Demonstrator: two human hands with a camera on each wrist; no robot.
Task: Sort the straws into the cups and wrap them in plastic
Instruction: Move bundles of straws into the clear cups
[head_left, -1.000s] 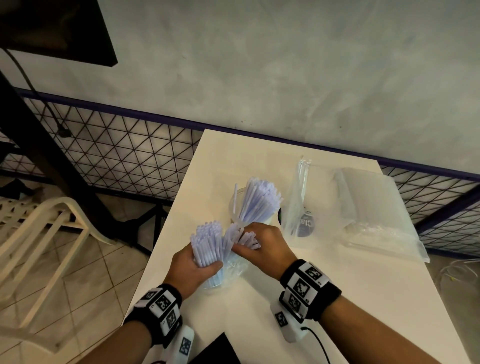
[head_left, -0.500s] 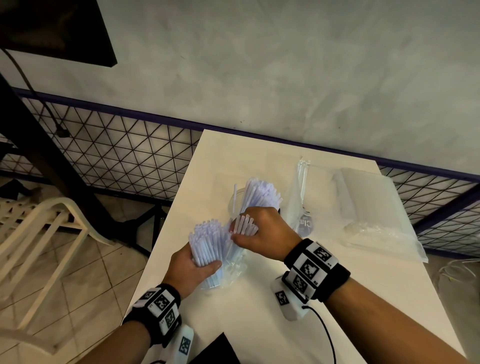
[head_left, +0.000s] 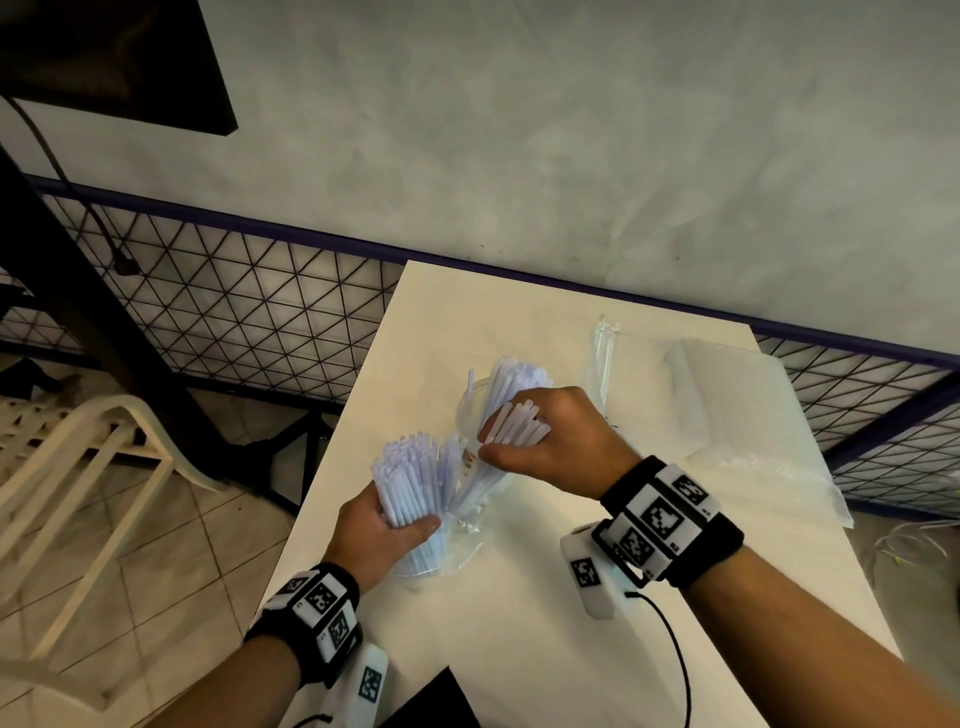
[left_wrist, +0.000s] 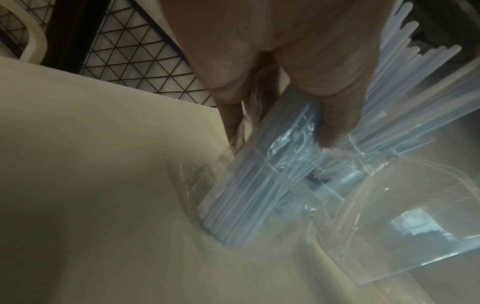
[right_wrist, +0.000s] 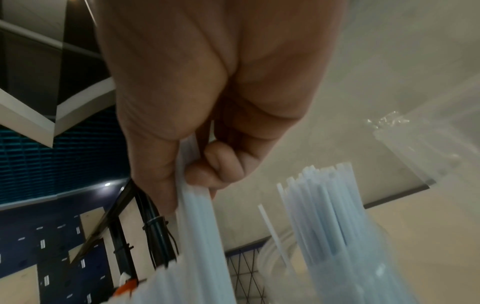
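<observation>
My left hand (head_left: 387, 525) grips a thick bundle of pale blue straws (head_left: 410, 478) that stands in a clear plastic bag (head_left: 457, 545) on the table; the left wrist view shows the bundle's foot (left_wrist: 233, 216) inside the bag (left_wrist: 389, 226). My right hand (head_left: 545, 441) holds a smaller bunch of straws (head_left: 519, 423), its thumb and fingers curled round them (right_wrist: 197, 205). Just behind stands a clear cup (head_left: 467, 410) filled with upright straws (head_left: 511, 382), seen close in the right wrist view (right_wrist: 327, 216).
The cream table (head_left: 519, 649) carries a tall clear bag (head_left: 605, 358) and a flat stack of plastic bags (head_left: 753, 415) at the right. A black object (head_left: 431, 701) lies at the near edge. A wire fence (head_left: 234, 301) and a white chair (head_left: 78, 467) stand left.
My right hand has lifted its small bunch of straws up and away from the left-hand bundle, toward the cup. The left hand has kept still.
</observation>
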